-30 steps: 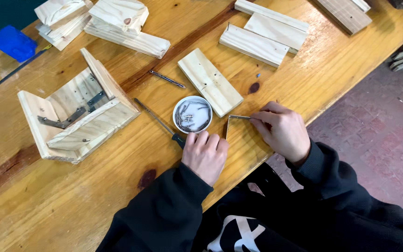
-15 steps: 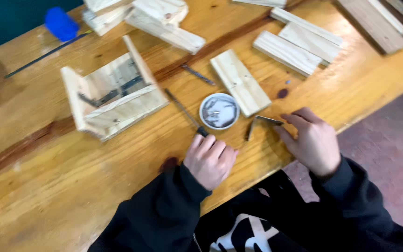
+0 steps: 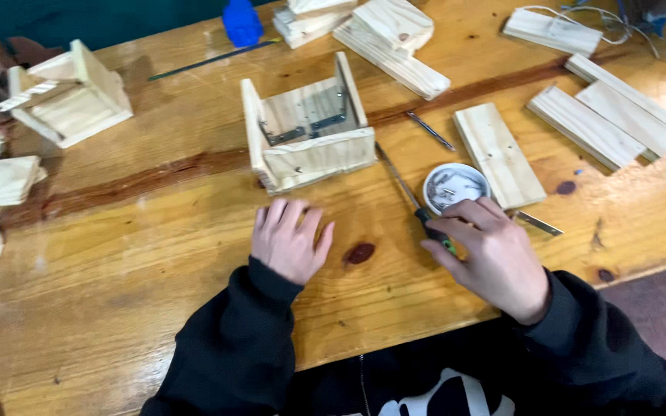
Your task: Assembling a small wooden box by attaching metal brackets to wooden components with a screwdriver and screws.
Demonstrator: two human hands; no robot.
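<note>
The right hand (image 3: pixel 495 258) is curling its fingers around the screwdriver (image 3: pixel 414 204) handle, its shaft lying diagonally toward the open wooden box (image 3: pixel 310 127), while the left hand (image 3: pixel 288 240) is resting flat, fingers spread, empty.

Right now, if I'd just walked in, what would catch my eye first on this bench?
Probably the half-built wooden box with metal brackets inside, sitting mid-table just beyond the left hand, which lies flat on the wood. Next, the right hand closing on a screwdriver beside a small round dish of screws. Loose planks lie scattered on the right.
</note>
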